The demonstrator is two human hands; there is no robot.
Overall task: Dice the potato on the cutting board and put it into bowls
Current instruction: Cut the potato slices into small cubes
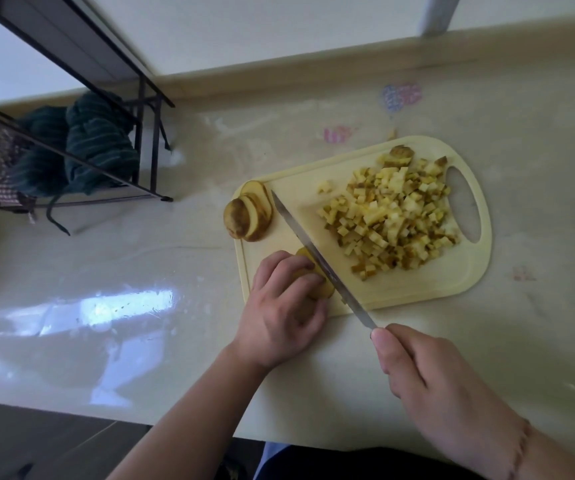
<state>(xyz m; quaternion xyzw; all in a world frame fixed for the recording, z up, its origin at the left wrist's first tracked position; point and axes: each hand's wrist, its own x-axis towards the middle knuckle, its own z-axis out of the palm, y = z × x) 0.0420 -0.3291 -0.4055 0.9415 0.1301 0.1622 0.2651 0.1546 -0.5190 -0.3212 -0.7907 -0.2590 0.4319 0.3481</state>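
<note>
A pale yellow cutting board (417,285) lies on the counter. A heap of diced potato (397,216) covers its right half. Several thick potato slices (249,214) lean together at the board's far left corner. My left hand (279,306) grips a potato piece (320,289) at the board's near left edge, fingers curled over it. My right hand (428,372) holds the handle of a long knife (317,261), whose blade runs diagonally across the board and rests against the held piece. No bowl is in view.
A black wire rack (113,109) stands at the back left with a dark green striped cloth (89,147) inside it. A wall runs along the back of the glossy cream counter (106,271). The counter's front edge is just below my forearms.
</note>
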